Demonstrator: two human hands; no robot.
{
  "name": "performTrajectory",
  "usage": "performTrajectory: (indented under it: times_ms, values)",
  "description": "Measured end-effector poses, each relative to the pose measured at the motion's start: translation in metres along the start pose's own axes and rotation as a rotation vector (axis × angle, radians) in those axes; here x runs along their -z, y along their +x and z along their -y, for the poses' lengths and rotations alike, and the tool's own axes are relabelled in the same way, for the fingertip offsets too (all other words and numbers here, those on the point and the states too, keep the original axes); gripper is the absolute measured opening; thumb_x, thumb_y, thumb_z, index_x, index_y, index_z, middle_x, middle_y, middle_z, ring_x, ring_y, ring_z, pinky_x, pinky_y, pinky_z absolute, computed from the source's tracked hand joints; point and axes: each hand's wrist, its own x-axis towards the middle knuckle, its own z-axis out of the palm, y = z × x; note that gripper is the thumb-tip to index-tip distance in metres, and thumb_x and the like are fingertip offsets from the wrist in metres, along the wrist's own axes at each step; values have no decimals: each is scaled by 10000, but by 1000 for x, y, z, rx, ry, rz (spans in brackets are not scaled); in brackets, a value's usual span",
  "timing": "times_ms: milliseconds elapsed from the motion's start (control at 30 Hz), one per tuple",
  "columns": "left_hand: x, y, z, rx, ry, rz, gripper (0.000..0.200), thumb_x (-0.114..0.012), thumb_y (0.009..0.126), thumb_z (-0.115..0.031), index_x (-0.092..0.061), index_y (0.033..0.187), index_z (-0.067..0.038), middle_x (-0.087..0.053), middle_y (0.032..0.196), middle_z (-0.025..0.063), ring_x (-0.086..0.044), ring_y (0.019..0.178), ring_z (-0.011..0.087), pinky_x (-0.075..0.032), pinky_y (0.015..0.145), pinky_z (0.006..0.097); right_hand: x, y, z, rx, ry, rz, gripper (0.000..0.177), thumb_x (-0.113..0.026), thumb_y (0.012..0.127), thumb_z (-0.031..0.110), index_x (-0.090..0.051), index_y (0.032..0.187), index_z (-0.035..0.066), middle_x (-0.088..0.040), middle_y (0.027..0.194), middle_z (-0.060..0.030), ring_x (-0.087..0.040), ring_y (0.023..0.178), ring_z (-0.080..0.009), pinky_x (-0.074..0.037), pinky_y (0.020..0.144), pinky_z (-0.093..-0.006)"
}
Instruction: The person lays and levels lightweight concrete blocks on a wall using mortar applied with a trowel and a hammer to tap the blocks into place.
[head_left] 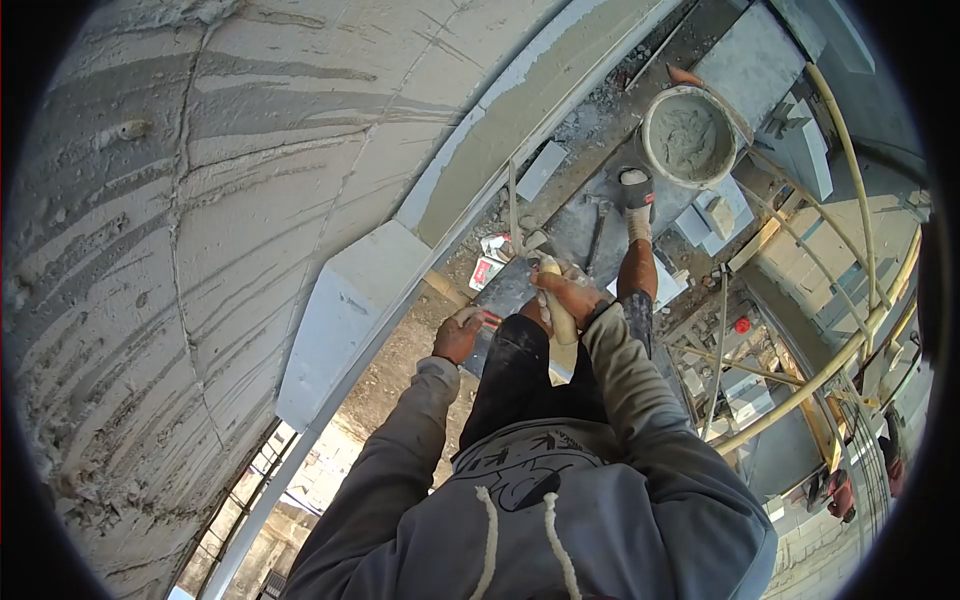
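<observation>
mortar bucket [688, 137], streaked plastered wall [200, 250]

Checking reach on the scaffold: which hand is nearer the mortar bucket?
Right. The right hand, gripping a tool handle, is below and left of the mortar bucket; the left hand is farther away, lower and further left.
</observation>
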Motion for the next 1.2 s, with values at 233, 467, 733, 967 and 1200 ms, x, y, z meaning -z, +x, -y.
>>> performTrajectory:
  times_ms: [233,467,733,967,1200]
  values:
    - [9,-19,43,18,67,-55,353,-566,836,-274,-612,1037,12,-639,983,150,-602,926,244,-452,792,323,-56,-4,-49,-289,224,121,207,-615,770,258,-524,813,77,-524,600,-46,-543,465,-191,-457,414,-326]
    - [15,-18,55,55,163,-60,354,-574,830,-266,-611,1049,9,-643,972,157,-602,937,242,-453,801,323,-5,-10,-41,-299,-109,258,202,-631,767,236,-538,746,58,-552,617,-51,-571,469,-175,-484,419,-311]
    - [10,-2,18,7,84,-49,336,-557,859,-222,-575,1102,10,-630,987,137,-593,920,205,-454,798,302,159,57,43,49,110,-120,191,-566,793,260,-530,775,73,-502,586,-22,-490,438,-154,-415,398,-276]
    - [10,23,47,54,27,-51,354,-555,861,-229,-564,1117,15,-622,1019,133,-579,961,205,-442,835,306,251,118,173,158,150,-125,192,-501,814,252,-533,756,72,-492,579,-18,-458,415,-172,-392,413,-280]
    - [-6,17,41,112,135,-29,371,-564,840,-275,-590,1074,12,-626,1015,147,-584,966,224,-442,841,309,216,146,95,40,-136,-34,141,-569,745,236,-527,731,102,-489,601,-27,-448,445,-156,-380,430,-296]
